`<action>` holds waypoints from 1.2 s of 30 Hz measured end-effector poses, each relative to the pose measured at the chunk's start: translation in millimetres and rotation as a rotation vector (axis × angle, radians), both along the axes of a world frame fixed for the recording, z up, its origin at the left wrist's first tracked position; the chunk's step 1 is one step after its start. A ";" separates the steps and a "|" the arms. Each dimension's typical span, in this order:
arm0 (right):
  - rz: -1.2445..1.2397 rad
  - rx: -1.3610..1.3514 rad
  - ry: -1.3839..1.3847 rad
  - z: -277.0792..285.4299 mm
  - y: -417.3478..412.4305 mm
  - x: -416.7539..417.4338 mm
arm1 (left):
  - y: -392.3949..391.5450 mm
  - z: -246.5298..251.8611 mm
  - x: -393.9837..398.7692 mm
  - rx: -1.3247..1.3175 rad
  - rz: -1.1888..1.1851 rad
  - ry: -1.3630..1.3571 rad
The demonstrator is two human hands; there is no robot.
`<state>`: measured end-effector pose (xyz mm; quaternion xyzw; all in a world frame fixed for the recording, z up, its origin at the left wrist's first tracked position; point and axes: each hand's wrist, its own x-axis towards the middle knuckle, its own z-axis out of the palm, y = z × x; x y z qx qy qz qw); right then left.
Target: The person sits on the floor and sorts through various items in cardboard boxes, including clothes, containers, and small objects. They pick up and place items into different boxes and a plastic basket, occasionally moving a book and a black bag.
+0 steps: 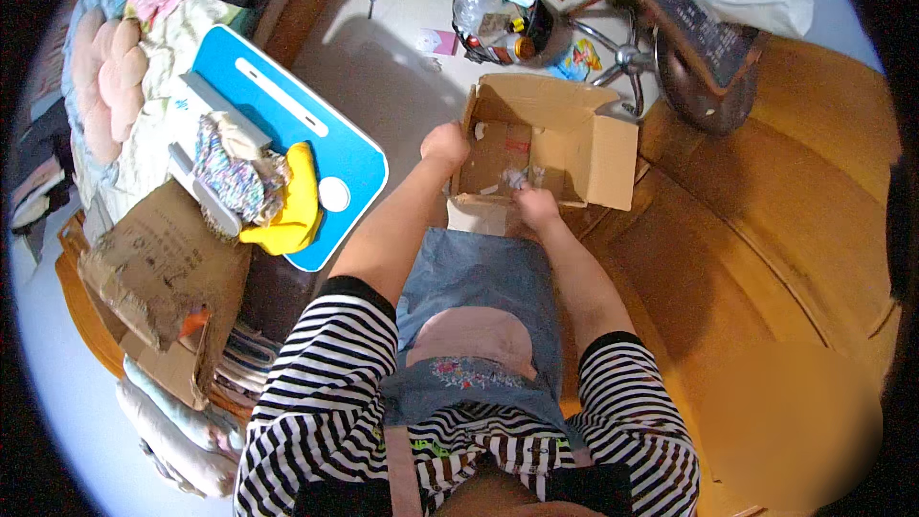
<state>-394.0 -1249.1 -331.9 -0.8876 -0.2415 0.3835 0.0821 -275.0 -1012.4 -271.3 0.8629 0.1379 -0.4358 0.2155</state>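
Note:
An open cardboard box [560, 151] is held in front of me, its inside facing up and one flap folded out to the right. My left hand [446, 146] grips the box's left edge. At the box's near edge is my right hand [535, 202], its fingers closed beside a small crumpled, greyish clear item [514, 177] inside the box; whether they pinch that item or the cardboard I cannot tell. Some reddish tape or marking shows on the box's bottom.
Beyond the box stands a bin [500, 18] full of rubbish, near a chair's metal base [626, 59]. To the left, a blue folding table [359, 158] holds a yellow cloth [291, 205] and a multicoloured fabric bundle [233, 172]. A torn carton [165, 266] lies nearer; a brown sofa [761, 215] is at right.

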 end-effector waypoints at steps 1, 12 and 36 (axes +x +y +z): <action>-0.056 -0.042 -0.002 -21.0 1.3 -10.2 | 1.9 -21.6 -1.2 -0.011 -0.032 0.025; -0.400 -0.129 0.062 -229.7 -15.5 -56.8 | -2.4 -219.0 -18.2 -0.104 0.155 -0.041; 0.061 0.207 0.244 -285.0 -53.2 76.6 | 146.1 -580.2 77.4 0.136 0.138 -0.680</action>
